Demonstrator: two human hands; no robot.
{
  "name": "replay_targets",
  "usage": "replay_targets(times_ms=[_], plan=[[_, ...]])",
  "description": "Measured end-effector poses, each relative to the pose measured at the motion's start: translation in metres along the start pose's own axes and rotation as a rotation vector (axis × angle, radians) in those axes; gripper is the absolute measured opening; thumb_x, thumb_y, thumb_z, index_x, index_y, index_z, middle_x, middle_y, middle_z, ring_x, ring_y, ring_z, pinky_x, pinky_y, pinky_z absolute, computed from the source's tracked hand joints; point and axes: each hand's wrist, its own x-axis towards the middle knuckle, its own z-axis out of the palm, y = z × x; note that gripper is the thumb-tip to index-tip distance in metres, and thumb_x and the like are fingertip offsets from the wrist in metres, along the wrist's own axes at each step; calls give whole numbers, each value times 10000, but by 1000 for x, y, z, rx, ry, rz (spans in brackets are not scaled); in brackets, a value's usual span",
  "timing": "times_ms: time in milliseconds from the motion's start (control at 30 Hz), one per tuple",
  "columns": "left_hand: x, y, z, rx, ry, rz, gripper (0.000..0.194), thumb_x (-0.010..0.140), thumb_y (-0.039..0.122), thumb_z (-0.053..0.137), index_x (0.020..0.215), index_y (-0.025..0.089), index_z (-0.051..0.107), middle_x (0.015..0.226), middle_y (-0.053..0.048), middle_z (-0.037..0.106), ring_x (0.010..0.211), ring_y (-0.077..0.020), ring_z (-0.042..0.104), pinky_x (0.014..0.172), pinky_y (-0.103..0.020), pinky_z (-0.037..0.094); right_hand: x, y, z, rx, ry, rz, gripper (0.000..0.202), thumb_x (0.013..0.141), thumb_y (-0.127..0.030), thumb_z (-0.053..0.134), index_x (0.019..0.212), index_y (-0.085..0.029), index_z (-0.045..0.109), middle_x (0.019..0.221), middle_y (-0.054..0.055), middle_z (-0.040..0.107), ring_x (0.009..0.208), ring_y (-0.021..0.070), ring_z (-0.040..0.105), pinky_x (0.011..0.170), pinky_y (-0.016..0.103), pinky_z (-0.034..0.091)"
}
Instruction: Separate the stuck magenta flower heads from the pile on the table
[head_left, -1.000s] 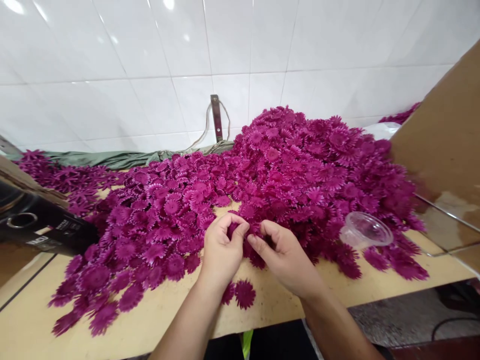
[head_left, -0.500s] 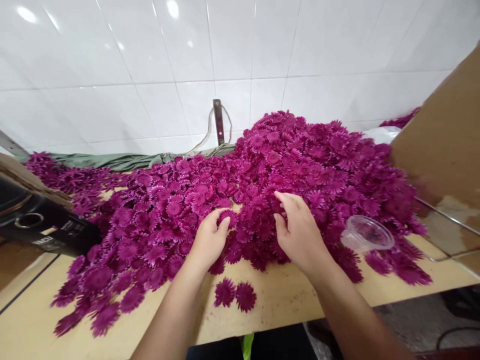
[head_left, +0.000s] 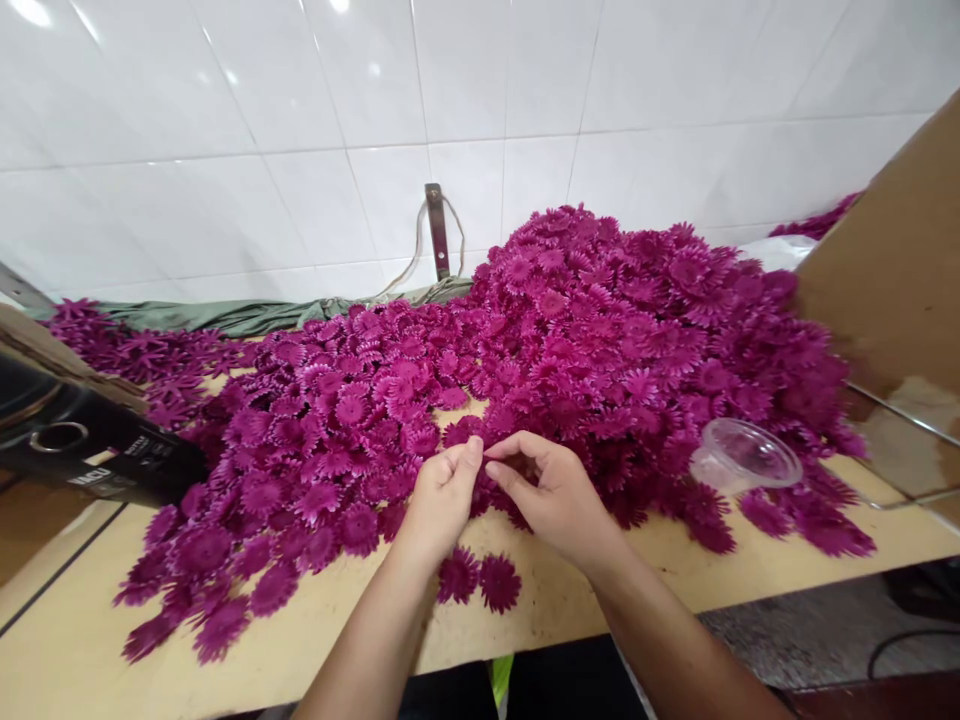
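Note:
My left hand (head_left: 444, 492) is closed, its thumb pressed against the bent fingers at the front of the pile. A purple artificial flower head (head_left: 461, 429) shows just behind its fingertips, partly covered by them. My right hand (head_left: 553, 497) meets it from the right, thumb and index finger curled into a pinch, the tips almost touching the left thumb. What the right fingertips pinch, if anything, is too small to make out. Around both hands spreads a large heap of purple flower heads (head_left: 600, 330). Two separate flower heads (head_left: 480, 580) lie on the tabletop below my wrists.
A clear plastic cup (head_left: 750, 458) lies tipped at the heap's right side. A black cylindrical container (head_left: 97, 440) stands at left, a cardboard box (head_left: 892, 290) at right. Green cloth (head_left: 262, 316) runs along the tiled wall (head_left: 300, 90), near a metal bracket (head_left: 436, 230). The wooden table (head_left: 577, 590) has a front edge.
My hands have come together from apart. The right hand has left the heap, moving left and down, and its fingers have closed into a pinch. The left hand has shifted slightly right.

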Motion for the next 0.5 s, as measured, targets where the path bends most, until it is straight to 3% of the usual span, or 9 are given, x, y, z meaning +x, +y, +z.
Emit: replay_targets(times_ms=[133,300,400,500], plan=[[-11,1,-2,79,-23,79,287,754,377,525,566,185,424,565,46,381,542,-103,362,521,-222,322,7,0,-9,-272,228,-40,130,799,-204,457,698,-188,538,646,18,603,597,146,556,586,271,426],[-25,6,-10,52,-72,140,199,781,312,512,636,177,525,676,-7,521,672,-140,490,647,-246,393,34,2,-42,-442,604,-78,111,796,-204,430,759,-176,531,676,60,608,639,193,586,653,346,452],[-22,4,-13,-37,-28,72,136,750,287,543,766,164,598,804,-45,606,784,-171,538,749,-280,410,41,0,-48,-548,551,-235,205,759,-149,449,926,-145,568,971,134,620,936,243,563,848,418,424],[-14,-1,-11,-90,41,-2,163,732,318,563,725,156,582,667,-4,577,661,-142,514,670,-263,415,30,-5,-37,-597,407,-322,247,785,-182,479,1011,-159,575,1127,131,575,1112,257,457,971,461,328]])
